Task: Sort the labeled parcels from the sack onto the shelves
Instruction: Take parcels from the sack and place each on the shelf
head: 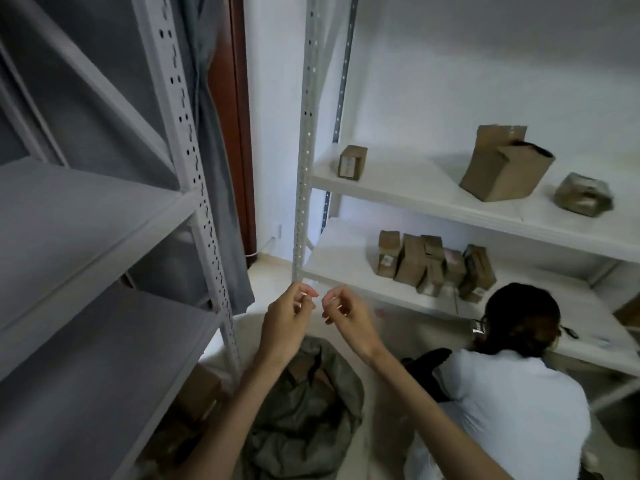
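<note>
Above the sack (304,410), which lies crumpled on the floor with its mouth facing up, the left hand (284,327) and right hand (346,320) meet, fingers (308,294) curled narrow, nothing visible between them. Right of the sack, boxes (433,265) stand upright on the shelf (346,268); a crouching person (512,393) is below.

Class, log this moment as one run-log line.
hands: left, right raised, no parcel | sack: floor, open | shelves: boxes placed
</note>
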